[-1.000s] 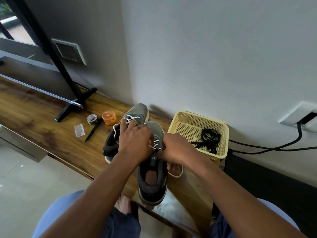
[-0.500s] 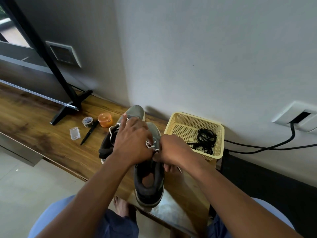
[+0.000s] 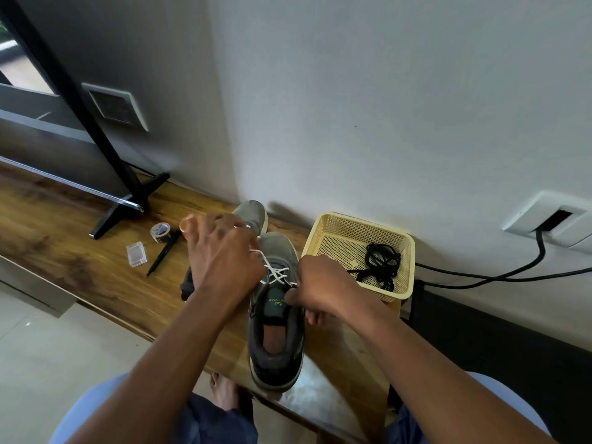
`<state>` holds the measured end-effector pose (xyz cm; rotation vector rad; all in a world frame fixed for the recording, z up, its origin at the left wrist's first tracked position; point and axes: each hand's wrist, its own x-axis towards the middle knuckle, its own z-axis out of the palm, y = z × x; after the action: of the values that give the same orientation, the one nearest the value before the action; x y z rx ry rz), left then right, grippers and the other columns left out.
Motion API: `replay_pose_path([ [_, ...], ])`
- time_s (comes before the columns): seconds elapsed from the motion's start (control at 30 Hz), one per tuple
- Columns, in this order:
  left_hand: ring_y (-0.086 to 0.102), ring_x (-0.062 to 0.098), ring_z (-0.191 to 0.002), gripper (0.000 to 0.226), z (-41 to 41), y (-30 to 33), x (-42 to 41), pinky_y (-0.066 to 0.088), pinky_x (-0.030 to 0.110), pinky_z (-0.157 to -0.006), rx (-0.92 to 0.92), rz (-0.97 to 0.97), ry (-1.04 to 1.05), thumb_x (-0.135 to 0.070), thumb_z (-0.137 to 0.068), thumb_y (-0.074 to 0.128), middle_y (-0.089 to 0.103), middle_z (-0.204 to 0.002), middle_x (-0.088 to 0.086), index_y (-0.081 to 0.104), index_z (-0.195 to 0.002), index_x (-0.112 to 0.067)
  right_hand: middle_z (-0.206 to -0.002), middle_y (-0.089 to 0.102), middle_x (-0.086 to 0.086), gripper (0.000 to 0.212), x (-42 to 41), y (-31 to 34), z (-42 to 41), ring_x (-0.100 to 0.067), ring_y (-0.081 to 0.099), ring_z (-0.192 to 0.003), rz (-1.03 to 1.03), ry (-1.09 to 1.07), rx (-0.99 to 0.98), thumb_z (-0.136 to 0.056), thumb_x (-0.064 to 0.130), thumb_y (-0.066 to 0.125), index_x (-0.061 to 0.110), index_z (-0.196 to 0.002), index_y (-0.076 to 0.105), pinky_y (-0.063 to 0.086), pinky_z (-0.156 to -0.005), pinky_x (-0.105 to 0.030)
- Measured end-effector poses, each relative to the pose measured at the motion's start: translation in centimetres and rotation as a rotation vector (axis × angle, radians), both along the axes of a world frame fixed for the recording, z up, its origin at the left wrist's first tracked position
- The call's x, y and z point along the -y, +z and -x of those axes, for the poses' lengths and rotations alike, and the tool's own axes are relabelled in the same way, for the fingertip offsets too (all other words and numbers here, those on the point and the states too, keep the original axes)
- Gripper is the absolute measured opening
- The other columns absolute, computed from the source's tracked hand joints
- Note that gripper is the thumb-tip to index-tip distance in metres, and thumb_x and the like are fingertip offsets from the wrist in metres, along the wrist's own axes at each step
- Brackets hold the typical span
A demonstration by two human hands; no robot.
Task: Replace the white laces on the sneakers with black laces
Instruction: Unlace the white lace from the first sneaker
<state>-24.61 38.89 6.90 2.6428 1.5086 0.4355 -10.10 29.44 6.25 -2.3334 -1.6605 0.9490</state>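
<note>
Two grey sneakers stand on the wooden shelf (image 3: 64,257). The near sneaker (image 3: 276,341) points away from me, and its white lace (image 3: 275,273) crosses over the tongue. My left hand (image 3: 224,261) pulls a strand of that lace up and to the left. My right hand (image 3: 320,288) grips the lace at the shoe's right eyelets, fingers curled. The far sneaker (image 3: 253,214) is mostly hidden behind my left hand. A bundle of black laces (image 3: 381,264) lies in the yellow basket (image 3: 326,232) to the right.
A tape roll (image 3: 160,231), a black pen (image 3: 162,256) and a small clear box (image 3: 136,254) lie left of the shoes. A black TV stand foot (image 3: 128,206) rests further left. Black cables (image 3: 512,274) run from a wall socket at right.
My left hand has lifted and moved left, drawing the white lace out, so the crossed lace and tongue now show. My right hand stays at the right eyelets.
</note>
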Motion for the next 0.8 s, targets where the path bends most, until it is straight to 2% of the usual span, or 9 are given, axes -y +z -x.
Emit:
replay_pose_path([
  [0.03,0.037,0.027,-0.144,0.026,-0.2,-0.1,0.2,0.013,0.059,-0.126,-0.055,0.048,-0.075,-0.035,-0.077,0.074,0.059,-0.142,-0.006,0.079,-0.102,-0.04,-0.053,0.07,-0.004,0.03,-0.1,0.0,0.0,-0.018,0.07,-0.045,-0.001,0.002,0.003,-0.086,0.024,0.06,0.005,-0.065,0.07,0.065,-0.063,-0.033],
  [0.1,0.028,0.022,-0.15,0.033,-0.7,-0.5,0.6,0.001,0.06,-0.128,-0.158,0.124,-0.223,-0.043,-0.075,0.071,0.054,-0.145,-0.013,0.076,-0.108,-0.045,-0.053,0.07,-0.003,0.027,-0.2,0.0,0.1,-0.016,0.07,-0.045,-0.005,0.015,0.021,-0.087,0.025,0.061,0.007,-0.069,0.07,0.064,-0.064,-0.032],
  [0.17,0.032,0.017,-0.147,0.03,-1.2,-1.0,1.1,-0.006,0.06,-0.127,-0.24,0.132,-0.273,-0.055,-0.076,0.071,0.059,-0.136,-0.019,0.076,-0.104,-0.046,-0.053,0.07,-0.003,0.028,-0.2,-0.1,0.1,-0.016,0.07,-0.046,-0.015,0.023,0.045,-0.089,0.026,0.061,0.007,-0.071,0.07,0.065,-0.067,-0.033],
  [0.23,0.04,0.016,-0.141,0.023,-1.3,-1.3,1.1,-0.006,0.06,-0.127,-0.261,0.097,-0.249,-0.056,-0.078,0.074,0.064,-0.126,-0.019,0.077,-0.097,-0.043,-0.053,0.069,-0.003,0.029,-0.2,0.0,0.1,-0.017,0.07,-0.046,-0.013,0.017,0.031,-0.089,0.026,0.061,0.007,-0.07,0.07,0.064,-0.065,-0.033],
  [0.33,0.047,0.017,-0.133,0.014,-1.3,-1.5,0.6,-0.007,0.058,-0.127,-0.233,0.063,-0.194,-0.05,-0.079,0.078,0.07,-0.113,-0.016,0.078,-0.087,-0.039,-0.054,0.07,-0.005,0.027,-0.1,0.1,0.1,-0.02,0.071,-0.047,0.003,-0.003,-0.001,-0.087,0.024,0.061,0.005,-0.07,0.07,0.064,-0.06,-0.032],
  [0.47,0.05,0.019,-0.133,0.008,-0.7,-1.5,0.3,-0.002,0.058,-0.127,-0.13,0.006,-0.109,-0.041,-0.086,0.073,0.073,-0.114,-0.013,0.077,-0.092,-0.035,-0.053,0.07,-0.004,0.027,-0.2,0.1,0.3,-0.017,0.07,-0.046,-0.011,0.002,0.034,-0.086,0.025,0.064,0.006,-0.069,0.071,0.065,-0.064,-0.035],
  [0.57,0.056,0.027,-0.128,0.007,0.2,-0.7,-0.6,0.005,0.059,-0.128,0.005,-0.081,0.107,-0.036,-0.091,0.071,0.074,-0.119,-0.003,0.074,-0.093,-0.03,-0.053,0.069,-0.004,0.03,-0.1,0.1,0.2,-0.017,0.07,-0.045,-0.01,-0.004,0.041,-0.086,0.025,0.065,0.006,-0.064,0.071,0.065,-0.063,-0.034],
  [0.67,0.058,0.034,-0.123,0.012,0.8,0.0,-1.5,0.013,0.062,-0.127,0.08,-0.115,0.293,-0.032,-0.095,0.065,0.074,-0.115,0.005,0.073,-0.099,-0.024,-0.052,0.069,-0.003,0.032,0.0,0.1,-0.1,-0.016,0.069,-0.045,0.007,0.005,0.053,-0.086,0.025,0.063,0.005,-0.062,0.071,0.062,-0.058,-0.029],
  [0.8,0.046,0.034,-0.137,0.013,1.1,0.2,-1.6,0.008,0.064,-0.127,0.025,-0.021,0.142,-0.035,-0.086,0.07,0.069,-0.131,0.003,0.074,-0.098,-0.032,-0.052,0.069,0.001,0.03,-0.2,-0.3,0.0,-0.017,0.07,-0.049,-0.024,-0.005,0.097,-0.081,0.037,0.066,0.011,-0.066,0.067,0.061,-0.058,-0.031],
])
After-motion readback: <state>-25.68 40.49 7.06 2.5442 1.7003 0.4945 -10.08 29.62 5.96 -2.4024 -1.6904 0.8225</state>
